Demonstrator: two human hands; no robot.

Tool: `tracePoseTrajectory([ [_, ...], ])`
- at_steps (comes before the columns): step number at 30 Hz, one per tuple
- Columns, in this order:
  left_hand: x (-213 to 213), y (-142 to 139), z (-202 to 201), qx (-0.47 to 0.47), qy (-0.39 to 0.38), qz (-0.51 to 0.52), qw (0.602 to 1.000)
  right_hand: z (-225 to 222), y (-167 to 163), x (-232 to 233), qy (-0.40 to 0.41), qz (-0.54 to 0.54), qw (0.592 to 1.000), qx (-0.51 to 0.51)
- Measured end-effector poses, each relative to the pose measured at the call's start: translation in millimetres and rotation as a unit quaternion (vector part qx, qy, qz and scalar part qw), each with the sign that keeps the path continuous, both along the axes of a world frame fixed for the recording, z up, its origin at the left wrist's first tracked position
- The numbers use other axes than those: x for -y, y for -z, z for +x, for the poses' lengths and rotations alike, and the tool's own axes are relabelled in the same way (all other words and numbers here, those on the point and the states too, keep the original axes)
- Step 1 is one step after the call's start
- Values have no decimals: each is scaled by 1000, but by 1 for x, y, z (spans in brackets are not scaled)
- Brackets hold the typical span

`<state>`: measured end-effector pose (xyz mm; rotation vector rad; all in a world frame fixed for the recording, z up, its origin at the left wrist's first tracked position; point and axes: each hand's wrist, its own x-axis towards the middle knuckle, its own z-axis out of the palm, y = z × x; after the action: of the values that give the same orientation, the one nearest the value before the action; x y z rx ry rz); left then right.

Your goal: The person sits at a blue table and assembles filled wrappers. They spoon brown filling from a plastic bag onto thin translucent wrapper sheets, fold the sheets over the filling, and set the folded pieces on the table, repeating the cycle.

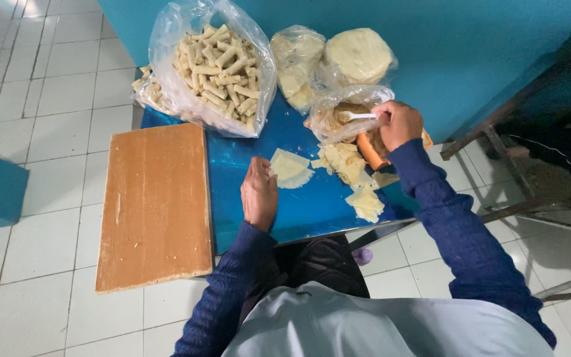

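The setting is a small food-preparation workspace, likely a home or cottage kitchen. A low blue tabletop (259, 165) stands against a blue wall (470, 46) on a white tiled floor (47, 86). A clear plastic bag of rolled pastry sticks (216, 66), bagged round dough wrappers (358, 56), loose wrapper pieces (351, 178) and a wooden board (156, 205) indicate manual snack production.

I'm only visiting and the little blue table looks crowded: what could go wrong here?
The pile of cut wrappers lies near the blue table's front edge, so a brush of the sleeve might push pieces onto the floor. The right hand works a white spoon in a soft bag of filling, which could slump or spill. The left hand rests beside one wrapper, which may dry out.
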<state>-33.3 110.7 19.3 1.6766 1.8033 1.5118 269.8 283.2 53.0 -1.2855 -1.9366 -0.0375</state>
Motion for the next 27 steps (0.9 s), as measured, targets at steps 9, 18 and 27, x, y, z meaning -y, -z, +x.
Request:
tracePoseTrajectory([
  [9, -2, 2, 1, 22, 3, -7, 1000, 17, -28, 27, 5, -45, 995, -84],
  [18, -5, 14, -3, 81, 39, 7, 996, -41, -9, 85, -139, -130, 969, -158],
  [27, -12, 24, -7, 87, 61, 32, 994, -89, 16, 119, -143, 20, 989, -32],
])
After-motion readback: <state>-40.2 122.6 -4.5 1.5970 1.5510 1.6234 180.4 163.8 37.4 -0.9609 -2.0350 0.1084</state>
